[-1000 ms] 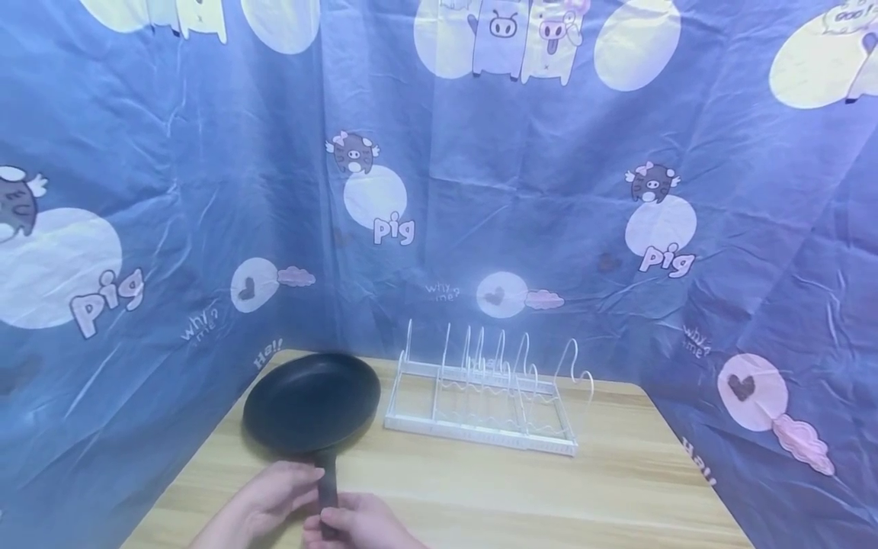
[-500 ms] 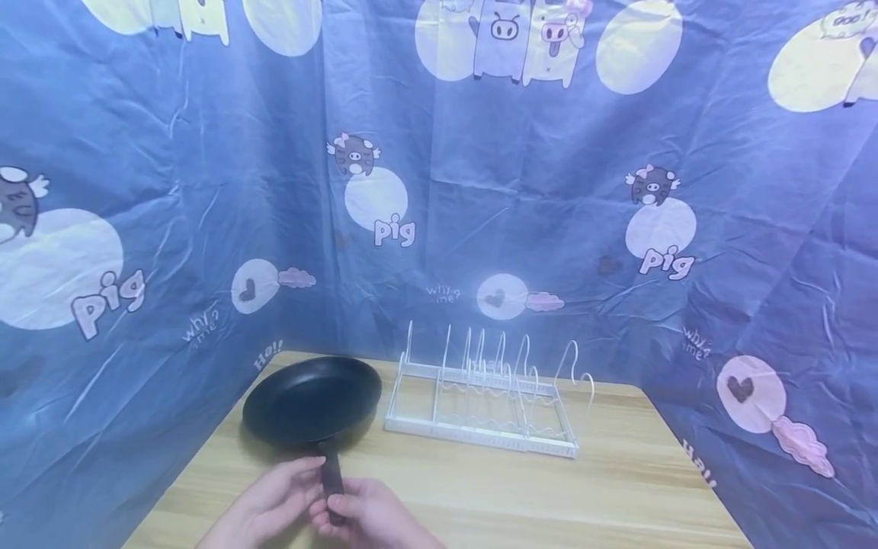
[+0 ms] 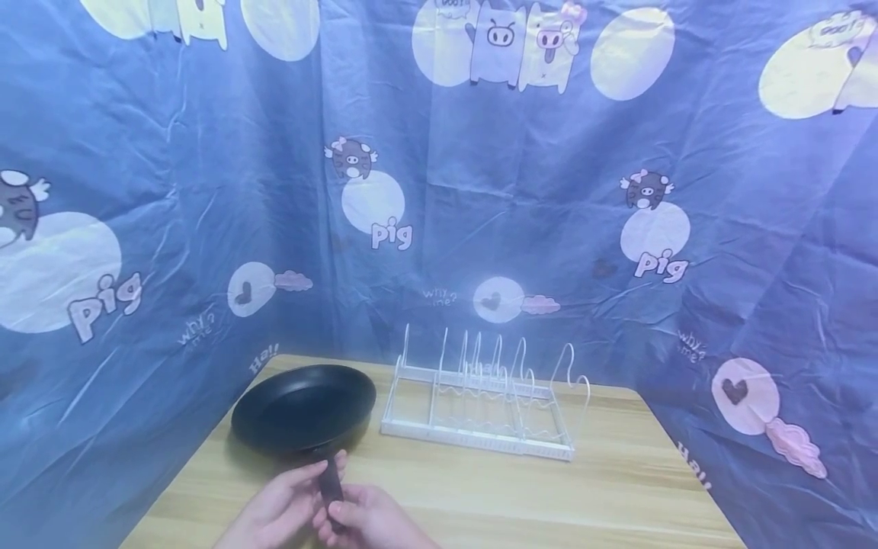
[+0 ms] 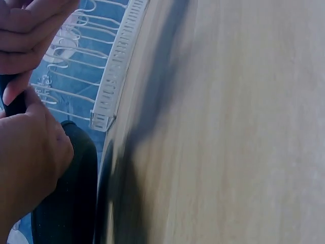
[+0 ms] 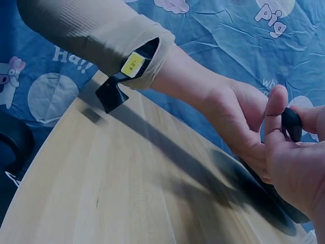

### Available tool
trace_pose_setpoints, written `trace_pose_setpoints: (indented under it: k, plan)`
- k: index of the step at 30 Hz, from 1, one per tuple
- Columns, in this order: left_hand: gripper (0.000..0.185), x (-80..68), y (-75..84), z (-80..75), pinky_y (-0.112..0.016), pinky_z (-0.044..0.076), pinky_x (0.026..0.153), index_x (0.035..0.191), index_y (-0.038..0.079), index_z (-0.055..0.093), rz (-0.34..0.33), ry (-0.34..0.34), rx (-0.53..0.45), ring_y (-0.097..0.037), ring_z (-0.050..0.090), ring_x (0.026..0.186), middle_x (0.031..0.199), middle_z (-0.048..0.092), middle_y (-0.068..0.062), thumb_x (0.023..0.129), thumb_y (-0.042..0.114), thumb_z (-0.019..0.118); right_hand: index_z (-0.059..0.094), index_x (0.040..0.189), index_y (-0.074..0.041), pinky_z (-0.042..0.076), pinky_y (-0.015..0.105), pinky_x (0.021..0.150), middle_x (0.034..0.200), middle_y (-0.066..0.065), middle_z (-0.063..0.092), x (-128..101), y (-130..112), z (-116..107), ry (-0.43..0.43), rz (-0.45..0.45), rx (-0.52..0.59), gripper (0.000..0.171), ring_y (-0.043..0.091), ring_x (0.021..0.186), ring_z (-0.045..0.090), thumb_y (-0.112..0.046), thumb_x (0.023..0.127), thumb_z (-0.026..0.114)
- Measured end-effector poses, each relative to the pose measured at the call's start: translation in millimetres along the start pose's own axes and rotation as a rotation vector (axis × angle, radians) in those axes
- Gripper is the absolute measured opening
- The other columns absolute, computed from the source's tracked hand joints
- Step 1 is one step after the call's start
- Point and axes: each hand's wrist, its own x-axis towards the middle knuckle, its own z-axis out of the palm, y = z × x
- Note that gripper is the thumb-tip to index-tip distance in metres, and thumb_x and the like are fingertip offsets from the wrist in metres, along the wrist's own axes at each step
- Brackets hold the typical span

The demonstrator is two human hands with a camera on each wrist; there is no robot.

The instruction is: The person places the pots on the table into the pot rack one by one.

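Both hands, left (image 3: 277,509) and right (image 3: 373,520), grasp the black pan (image 3: 304,408) by its handle. A white rack (image 3: 480,404) stands beyond them, rightward, on the desk (image 3: 617,496).

Left hand (image 4: 28,152), lower left of frame, curls around the black pan handle (image 4: 12,101). Right hand fingers (image 4: 25,35) occupy the upper left. White rack (image 4: 114,66) rests on the tabletop (image 4: 228,127).

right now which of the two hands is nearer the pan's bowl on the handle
The left hand: it grips the handle just behind the pan; the right hand holds the end.
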Motion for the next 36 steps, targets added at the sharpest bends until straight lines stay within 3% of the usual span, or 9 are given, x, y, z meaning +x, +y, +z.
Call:
trace_pose_setpoints:
  k: [7, 13, 16, 20, 24, 27, 29, 33, 36]
  plan:
    - [0.04, 0.4, -3.1, 12.5, -0.022, 0.049, 0.119, 0.132, 0.014, 0.065, 0.032, 0.044, -0.006, -0.007, 0.067, 0.127, 0.132, 0.073, 0.007, 0.118, 0.011, 0.028, 0.063, 0.127, -0.008, 0.061, 0.011, 0.083, 0.097, -0.017, 0.077, -6, 1, -3, -0.034, -0.011, -0.026, 0.018, -0.006, 0.087, 0.071, -0.015, 0.111, 0.059]
    - [0.049, 0.6, -3.2, 20.6, -0.021, 0.051, 0.117, 0.136, 0.016, 0.07, 0.078, 0.009, 0.043, -0.006, 0.069, 0.127, 0.133, 0.076, 0.008, 0.118, 0.006, 0.026, 0.053, 0.146, 0.007, 0.062, 0.012, 0.086, 0.102, -0.017, 0.076, -13, -4, -4, -0.076, -0.04, -0.067, 0.043, -0.007, 0.091, 0.072, -0.016, 0.111, 0.06]
    - [0.045, 1.9, -5.0, 23.1, -0.023, 0.052, 0.118, 0.137, 0.018, 0.07, 0.113, 0.081, 0.1, -0.006, 0.068, 0.127, 0.133, 0.075, 0.008, 0.117, 0.005, 0.032, 0.052, 0.148, 0.01, 0.062, 0.013, 0.086, 0.104, -0.013, 0.075, -17, -8, -4, -0.051, -0.046, -0.101, 0.046, -0.004, 0.092, 0.072, -0.012, 0.109, 0.061]
    - [0.035, 4.1, -8.8, 24.9, -0.023, 0.052, 0.118, 0.135, 0.021, 0.068, 0.143, 0.248, 0.209, -0.005, 0.066, 0.13, 0.132, 0.073, 0.011, 0.115, 0.007, 0.044, 0.065, 0.135, 0.004, 0.063, 0.015, 0.08, 0.1, -0.008, 0.076, -23, -12, 0, 0.084, -0.032, -0.229, 0.034, 0.001, 0.087, 0.073, -0.008, 0.103, 0.067]
    - [0.031, 5.9, -13.5, 24.8, -0.021, 0.053, 0.116, 0.138, 0.023, 0.064, 0.172, 0.347, 0.338, -0.004, 0.067, 0.131, 0.134, 0.073, 0.018, 0.114, 0.009, 0.05, 0.075, 0.119, -0.004, 0.059, 0.018, 0.075, 0.088, -0.006, 0.077, -26, -18, 9, 0.257, -0.012, -0.484, 0.026, 0.005, 0.079, 0.071, -0.01, 0.094, 0.078]
    - [0.04, 8.3, -18.0, 24.6, -0.021, 0.054, 0.116, 0.153, 0.015, 0.053, 0.184, 0.384, 0.412, -0.004, 0.067, 0.131, 0.134, 0.072, 0.021, 0.113, 0.008, 0.052, 0.077, 0.111, -0.011, 0.056, 0.021, 0.073, 0.08, -0.008, 0.075, -27, -22, 17, 0.374, 0.006, -0.682, 0.025, 0.006, 0.072, 0.067, -0.011, 0.087, 0.085]
    - [0.053, 10.3, -20.8, 25.1, -0.02, 0.054, 0.116, 0.164, 0.007, 0.038, 0.184, 0.394, 0.458, -0.004, 0.067, 0.131, 0.134, 0.07, 0.023, 0.113, 0.008, 0.052, 0.077, 0.108, -0.013, 0.057, 0.023, 0.071, 0.077, -0.009, 0.073, -27, -23, 21, 0.438, 0.016, -0.783, 0.026, 0.006, 0.069, 0.066, -0.011, 0.085, 0.088]
    - [0.075, 15.2, -25.7, 27.4, -0.02, 0.054, 0.115, 0.169, -0.009, 0.009, 0.201, 0.425, 0.511, -0.005, 0.067, 0.13, 0.133, 0.067, 0.024, 0.111, 0.007, 0.054, 0.076, 0.11, -0.01, 0.061, 0.027, 0.069, 0.074, -0.007, 0.074, -29, -22, 26, 0.504, 0.004, -0.885, 0.03, 0.005, 0.065, 0.066, -0.009, 0.084, 0.089]
    - [0.082, 20.4, -29.9, 30.0, -0.021, 0.055, 0.114, 0.168, -0.011, 0.002, 0.223, 0.469, 0.516, -0.007, 0.068, 0.129, 0.133, 0.066, 0.023, 0.109, 0.006, 0.056, 0.075, 0.111, -0.007, 0.063, 0.028, 0.068, 0.075, -0.005, 0.075, -30, -20, 25, 0.528, -0.009, -0.954, 0.028, 0.005, 0.065, 0.067, -0.008, 0.085, 0.087]
